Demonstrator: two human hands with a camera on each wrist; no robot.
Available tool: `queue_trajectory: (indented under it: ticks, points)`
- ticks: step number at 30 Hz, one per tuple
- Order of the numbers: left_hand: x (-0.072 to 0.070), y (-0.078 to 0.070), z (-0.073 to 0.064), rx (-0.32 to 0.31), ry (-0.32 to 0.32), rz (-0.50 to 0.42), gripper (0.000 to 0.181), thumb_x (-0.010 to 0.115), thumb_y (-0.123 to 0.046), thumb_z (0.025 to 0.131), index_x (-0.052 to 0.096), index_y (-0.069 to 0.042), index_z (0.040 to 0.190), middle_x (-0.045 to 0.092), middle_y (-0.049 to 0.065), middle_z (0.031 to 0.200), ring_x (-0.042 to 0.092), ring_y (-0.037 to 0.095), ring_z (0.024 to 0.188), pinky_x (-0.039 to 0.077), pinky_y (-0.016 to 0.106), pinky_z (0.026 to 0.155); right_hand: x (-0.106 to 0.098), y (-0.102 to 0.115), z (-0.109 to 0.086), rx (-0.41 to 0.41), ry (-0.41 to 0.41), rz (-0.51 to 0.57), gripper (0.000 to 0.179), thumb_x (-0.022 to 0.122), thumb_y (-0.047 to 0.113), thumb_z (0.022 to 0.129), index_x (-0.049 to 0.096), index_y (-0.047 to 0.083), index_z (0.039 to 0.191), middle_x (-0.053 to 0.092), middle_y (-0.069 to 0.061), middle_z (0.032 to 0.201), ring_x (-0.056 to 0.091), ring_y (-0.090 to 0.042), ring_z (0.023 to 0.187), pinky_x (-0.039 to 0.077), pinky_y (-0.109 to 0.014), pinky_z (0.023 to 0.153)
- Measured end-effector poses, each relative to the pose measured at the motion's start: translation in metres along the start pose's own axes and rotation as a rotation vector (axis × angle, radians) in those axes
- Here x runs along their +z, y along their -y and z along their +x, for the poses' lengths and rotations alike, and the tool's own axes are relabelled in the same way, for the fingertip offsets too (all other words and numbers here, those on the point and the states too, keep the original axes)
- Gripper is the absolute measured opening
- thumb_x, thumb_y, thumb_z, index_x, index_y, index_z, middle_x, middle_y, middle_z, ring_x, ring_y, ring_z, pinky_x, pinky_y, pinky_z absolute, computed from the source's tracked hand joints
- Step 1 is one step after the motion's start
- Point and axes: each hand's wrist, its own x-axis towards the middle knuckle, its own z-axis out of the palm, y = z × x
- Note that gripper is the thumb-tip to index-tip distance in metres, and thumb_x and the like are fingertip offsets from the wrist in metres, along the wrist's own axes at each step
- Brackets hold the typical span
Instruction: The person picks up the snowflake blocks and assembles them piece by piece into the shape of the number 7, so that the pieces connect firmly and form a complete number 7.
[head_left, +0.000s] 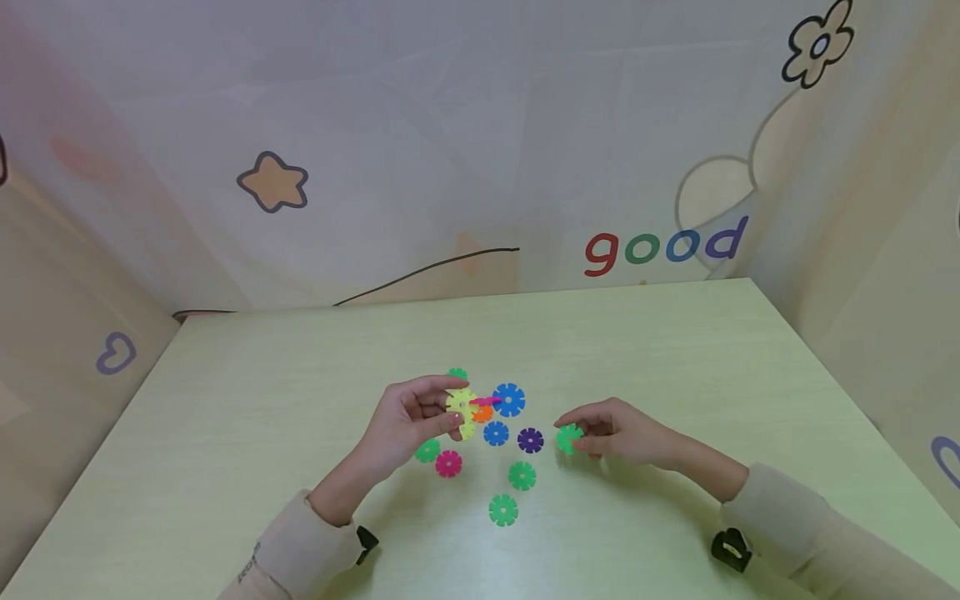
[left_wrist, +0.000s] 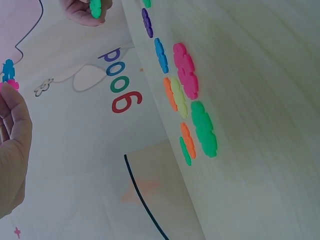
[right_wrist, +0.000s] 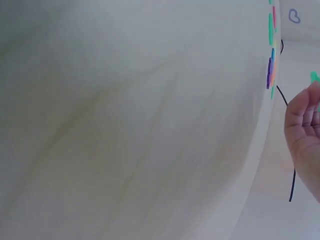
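My left hand (head_left: 405,421) pinches a yellow notched plastic disc (head_left: 457,401) between thumb and fingers, above the table. Joined to it is a pink disc (head_left: 483,402), seen edge-on, and beyond that a blue disc (head_left: 510,400), so they form a short chain. In the left wrist view the yellow disc is hidden behind the hand; only blue and pink parts show. To the right, my right hand (head_left: 626,433) holds a single green notched disc (head_left: 568,439) by its edge, apart from the chain. The right wrist view shows little of this green disc (right_wrist: 314,77).
Loose discs lie on the pale table (head_left: 247,442) between and below the hands: a blue one (head_left: 496,433), a purple one (head_left: 530,440), a pink one (head_left: 448,463) and several green ones, including one nearest me (head_left: 503,510). An orange disc (head_left: 482,413) is partly covered. Printed cloth hangs behind.
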Motion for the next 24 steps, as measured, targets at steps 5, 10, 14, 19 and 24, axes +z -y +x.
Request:
queue_trajectory:
  ticks: [5, 10, 14, 19, 24]
  points:
    - [0.001, 0.0, 0.0, 0.013, -0.001, 0.003, 0.037, 0.064, 0.007, 0.08, 0.055, 0.007, 0.116, 0.061, 0.013, 0.08, 0.065, 0.017, 0.065, 0.054, 0.031, 0.072, -0.001, 0.003, 0.0, 0.008, 0.001, 0.025, 0.033, 0.059, 0.005, 0.087, 0.055, -0.006, 0.118, 0.057, -0.007, 0.072, 0.053, -0.017, 0.062, 0.039, -0.019, 0.052]
    - [0.001, 0.0, 0.001, 0.036, 0.0, 0.008, 0.035, 0.063, 0.007, 0.08, 0.056, 0.006, 0.114, 0.06, 0.013, 0.08, 0.064, 0.017, 0.065, 0.054, 0.031, 0.072, -0.001, 0.006, 0.001, -0.044, -0.039, 0.024, 0.035, 0.063, 0.007, 0.085, 0.055, -0.007, 0.116, 0.056, -0.007, 0.071, 0.055, -0.017, 0.061, 0.039, -0.019, 0.05]
    - [0.0, 0.001, 0.001, 0.061, 0.006, 0.021, 0.034, 0.062, 0.009, 0.08, 0.055, 0.006, 0.113, 0.06, 0.013, 0.079, 0.064, 0.018, 0.065, 0.054, 0.031, 0.071, -0.001, 0.007, 0.002, -0.085, -0.081, 0.032, 0.034, 0.064, 0.006, 0.084, 0.055, -0.008, 0.114, 0.056, -0.006, 0.07, 0.056, -0.018, 0.06, 0.04, -0.021, 0.049]
    - [0.0, 0.004, 0.001, 0.081, 0.006, 0.062, 0.032, 0.062, 0.009, 0.08, 0.055, 0.004, 0.112, 0.06, 0.016, 0.08, 0.064, 0.019, 0.066, 0.054, 0.03, 0.07, -0.001, 0.01, 0.002, -0.1, -0.121, 0.045, 0.032, 0.063, 0.007, 0.085, 0.055, -0.007, 0.113, 0.057, -0.012, 0.073, 0.056, -0.018, 0.061, 0.045, -0.026, 0.053]
    - [0.001, 0.008, 0.002, 0.094, 0.012, 0.144, 0.032, 0.063, 0.006, 0.081, 0.056, 0.001, 0.111, 0.061, 0.015, 0.081, 0.063, 0.021, 0.068, 0.054, 0.028, 0.068, 0.001, 0.015, 0.002, -0.103, -0.156, 0.087, 0.03, 0.06, 0.007, 0.088, 0.054, -0.006, 0.114, 0.056, -0.027, 0.081, 0.057, -0.018, 0.064, 0.051, -0.026, 0.063]
